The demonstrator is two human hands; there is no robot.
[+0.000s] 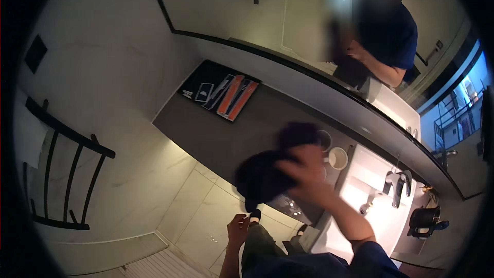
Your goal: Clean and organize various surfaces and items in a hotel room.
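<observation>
A dark navy cloth [266, 177], blurred by motion, is in the grip of my right hand [308, 166] above the grey countertop [216, 143]. It droops past the counter's front edge and also bunches up beyond my fingers. Down by the front of the counter, my left hand [238, 227] has loosely curled fingers and nothing visible in them. A white mug [338, 159] stands just beyond my right hand, beside a drinking glass [325, 141]. Part of the glass is hidden by the cloth and hand.
Right of the mug is a white washbasin [357, 162] with a chrome tap [397, 187]. A black kettle [423, 222] stands past it. A black tray [193, 73] bears several orange and dark packets [233, 98]. A wall mirror [247, 23] runs behind; a black towel rack [69, 135] is on the left wall.
</observation>
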